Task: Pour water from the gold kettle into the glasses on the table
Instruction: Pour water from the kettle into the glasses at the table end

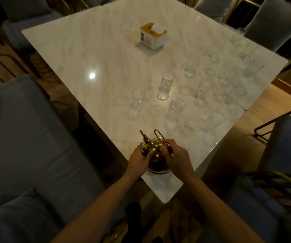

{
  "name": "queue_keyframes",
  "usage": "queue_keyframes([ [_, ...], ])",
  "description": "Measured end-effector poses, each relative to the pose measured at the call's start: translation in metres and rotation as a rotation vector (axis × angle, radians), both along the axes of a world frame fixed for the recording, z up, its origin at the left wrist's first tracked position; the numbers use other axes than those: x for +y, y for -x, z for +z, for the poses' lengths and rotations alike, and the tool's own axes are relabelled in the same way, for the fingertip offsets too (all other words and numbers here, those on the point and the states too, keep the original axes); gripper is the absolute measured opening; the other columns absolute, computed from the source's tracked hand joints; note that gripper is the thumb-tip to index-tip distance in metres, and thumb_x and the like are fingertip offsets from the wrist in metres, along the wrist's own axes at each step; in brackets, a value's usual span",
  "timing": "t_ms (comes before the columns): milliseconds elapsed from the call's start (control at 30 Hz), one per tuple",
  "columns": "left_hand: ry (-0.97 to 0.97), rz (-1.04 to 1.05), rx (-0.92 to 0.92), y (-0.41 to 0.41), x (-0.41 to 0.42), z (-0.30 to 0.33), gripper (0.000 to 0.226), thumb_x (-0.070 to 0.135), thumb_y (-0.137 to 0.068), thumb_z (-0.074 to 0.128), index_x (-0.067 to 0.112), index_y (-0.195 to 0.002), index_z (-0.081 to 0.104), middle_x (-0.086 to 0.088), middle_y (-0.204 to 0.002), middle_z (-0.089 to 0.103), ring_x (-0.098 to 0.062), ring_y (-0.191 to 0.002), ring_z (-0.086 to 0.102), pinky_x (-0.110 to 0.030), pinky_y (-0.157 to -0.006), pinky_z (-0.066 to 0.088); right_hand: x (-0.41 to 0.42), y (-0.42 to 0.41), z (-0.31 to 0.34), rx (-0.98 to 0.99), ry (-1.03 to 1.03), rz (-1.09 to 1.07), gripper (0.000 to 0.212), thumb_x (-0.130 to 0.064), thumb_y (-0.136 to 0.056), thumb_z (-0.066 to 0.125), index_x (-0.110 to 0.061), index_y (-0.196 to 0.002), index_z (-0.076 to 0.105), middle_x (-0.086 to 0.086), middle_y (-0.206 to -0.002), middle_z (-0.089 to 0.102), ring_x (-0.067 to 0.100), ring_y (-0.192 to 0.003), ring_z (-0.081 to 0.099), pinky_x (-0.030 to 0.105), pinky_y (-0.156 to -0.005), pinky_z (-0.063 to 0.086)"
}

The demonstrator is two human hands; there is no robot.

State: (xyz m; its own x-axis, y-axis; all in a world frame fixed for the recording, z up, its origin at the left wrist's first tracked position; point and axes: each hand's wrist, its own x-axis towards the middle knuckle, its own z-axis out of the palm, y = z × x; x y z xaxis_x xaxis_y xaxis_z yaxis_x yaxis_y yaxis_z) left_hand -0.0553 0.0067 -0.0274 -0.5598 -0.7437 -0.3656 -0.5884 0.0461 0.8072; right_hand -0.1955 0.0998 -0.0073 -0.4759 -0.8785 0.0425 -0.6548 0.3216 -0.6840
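We look down on a pale marbled tabletop [106,55], glossy, with one bright lamp reflection on its left half; the room is dim, with a wood floor at right. Upholstered seats stand around the tabletop: a blue-grey seat [27,137] along the left edge and grey chairs with gold frames at the far side and right. Count: one gold kettle [156,156], one tissue box [153,35], white with a yellow top, well apart toward the far side. Clear glasses cover the right half; we count at least twelve upright, the far ones too faint to total with certainty. Nearest three: one glass [136,103] at left, a second glass [165,85] behind it, a third glass [174,108] to the right. The kettle sits at the near corner of the tabletop, spout pointing away and left, its wire handle raised. Our left hand [139,159] rests on the kettle's left side, fingers curved against the body. Our right hand [176,157] grips the handle where it meets the body, fingers curled round it. Nothing stands between the kettle and the nearest glasses.
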Motion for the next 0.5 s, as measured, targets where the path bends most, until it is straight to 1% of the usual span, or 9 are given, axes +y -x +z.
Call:
queue_keyframes([
  [33,-0.008,0.008,0.032,0.002,0.001,-0.002,0.059,0.047,-0.098,0.053,0.015,-0.147,0.042,-0.007,-0.141,0.055,-0.026,-0.13,0.052,-0.034,-0.104,0.042,-0.001,-0.001,0.0,-0.03,-0.001,-0.013,0.033,-0.031,-0.103,0.053,-0.013,-0.13,0.057,0.002,-0.109,0.073,0.007,-0.089,0.068,0.002,-0.074,0.047],
  [100,-0.024,0.019,0.071,0.006,0.0,-0.006,0.056,0.052,-0.096,0.053,0.022,-0.142,0.046,-0.003,-0.134,0.06,-0.024,-0.125,0.056,-0.039,-0.104,0.046,-0.002,-0.005,0.0,-0.086,0.007,-0.038,0.034,-0.033,-0.104,0.05,-0.015,-0.132,0.055,0.0,-0.108,0.072,0.003,-0.086,0.066,0.003,-0.072,0.049],
  [167,-0.037,0.002,0.091,0.007,-0.003,-0.01,0.063,0.064,-0.09,0.053,0.028,-0.141,0.048,0.0,-0.133,0.06,-0.021,-0.124,0.056,-0.042,-0.104,0.048,-0.003,-0.009,0.001,-0.14,0.032,-0.056,0.036,-0.04,-0.104,0.045,-0.017,-0.131,0.054,-0.006,-0.107,0.068,0.005,-0.088,0.067,0.01,-0.075,0.054],
  [233,-0.061,-0.009,0.11,0.008,-0.005,-0.014,0.067,0.07,-0.085,0.054,0.03,-0.138,0.049,0.005,-0.131,0.061,-0.016,-0.122,0.056,-0.039,-0.103,0.048,-0.004,-0.012,0.0,-0.144,0.068,-0.074,0.038,-0.044,-0.102,0.043,-0.019,-0.128,0.055,-0.012,-0.105,0.064,0.002,-0.087,0.066,0.016,-0.078,0.057],
  [300,-0.103,-0.022,0.13,0.01,-0.007,-0.014,0.054,0.058,-0.089,0.061,0.028,-0.132,0.052,0.012,-0.121,0.061,-0.011,-0.116,0.058,-0.03,-0.097,0.049,-0.004,-0.012,-0.001,-0.141,0.094,-0.104,0.036,-0.043,-0.101,0.046,-0.018,-0.123,0.058,-0.013,-0.102,0.064,-0.001,-0.084,0.064,0.017,-0.078,0.057],
  [333,-0.118,-0.026,0.129,0.011,-0.008,-0.014,0.047,0.051,-0.09,0.063,0.028,-0.13,0.052,0.014,-0.116,0.061,-0.01,-0.113,0.059,-0.025,-0.093,0.049,-0.005,-0.012,-0.001,-0.149,0.102,-0.117,0.034,-0.042,-0.101,0.048,-0.016,-0.121,0.06,-0.013,-0.1,0.065,-0.003,-0.082,0.064,0.015,-0.077,0.057],
  [400,-0.15,-0.033,0.12,0.013,-0.012,-0.015,0.04,0.045,-0.092,0.065,0.029,-0.126,0.052,0.016,-0.109,0.059,-0.012,-0.11,0.061,-0.021,-0.088,0.048,-0.008,-0.011,-0.002,-0.167,0.111,-0.129,0.028,-0.036,-0.101,0.053,-0.015,-0.117,0.062,-0.012,-0.098,0.067,-0.007,-0.079,0.064,0.013,-0.075,0.057],
  [467,-0.179,-0.033,0.109,0.013,-0.014,-0.018,0.043,0.046,-0.09,0.066,0.028,-0.126,0.05,0.016,-0.108,0.057,-0.011,-0.105,0.06,-0.019,-0.083,0.048,-0.01,-0.01,-0.001,-0.187,0.127,-0.146,0.023,-0.032,-0.101,0.056,-0.014,-0.113,0.065,-0.011,-0.096,0.068,-0.01,-0.08,0.065,0.011,-0.074,0.056],
  [500,-0.198,-0.026,0.107,0.013,-0.015,-0.019,0.051,0.048,-0.088,0.067,0.024,-0.13,0.05,0.014,-0.111,0.057,-0.011,-0.105,0.059,-0.017,-0.08,0.048,-0.011,-0.01,-0.001,-0.197,0.139,-0.16,0.022,-0.031,-0.1,0.057,-0.014,-0.112,0.066,-0.011,-0.095,0.069,-0.01,-0.081,0.066,0.011,-0.074,0.055],
])
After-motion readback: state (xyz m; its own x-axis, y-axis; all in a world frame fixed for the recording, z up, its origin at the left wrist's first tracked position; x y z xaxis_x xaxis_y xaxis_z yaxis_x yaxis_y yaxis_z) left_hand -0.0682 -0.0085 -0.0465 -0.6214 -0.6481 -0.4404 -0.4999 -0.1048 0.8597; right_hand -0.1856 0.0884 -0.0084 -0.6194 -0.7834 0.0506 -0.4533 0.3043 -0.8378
